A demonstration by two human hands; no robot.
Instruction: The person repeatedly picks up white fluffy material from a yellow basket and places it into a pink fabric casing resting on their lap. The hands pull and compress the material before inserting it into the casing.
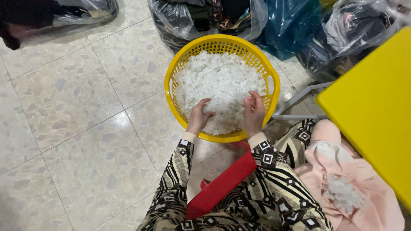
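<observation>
clear bag, far left (81,15): well beyond the left hand (199,116), at the top left corner on the floor; see-through plastic over dark contents.
clear bag, middle (180,25): just past the basket rim, beyond both hands; transparent, stuffed with dark patterned cloth.
blue bag (291,25): beyond the right hand (254,112), to its right; shiny teal-blue plastic.
clear bag, right (355,34): further right of the blue one; crinkled, pale and dark cloth inside.
labels, signs, screens: none.

glossy plastic basket (180,68) w/ fluffy white fibre stuffing (218,81); polished stone floor tiles (77,107); soft pink cloth (364,179).
</observation>
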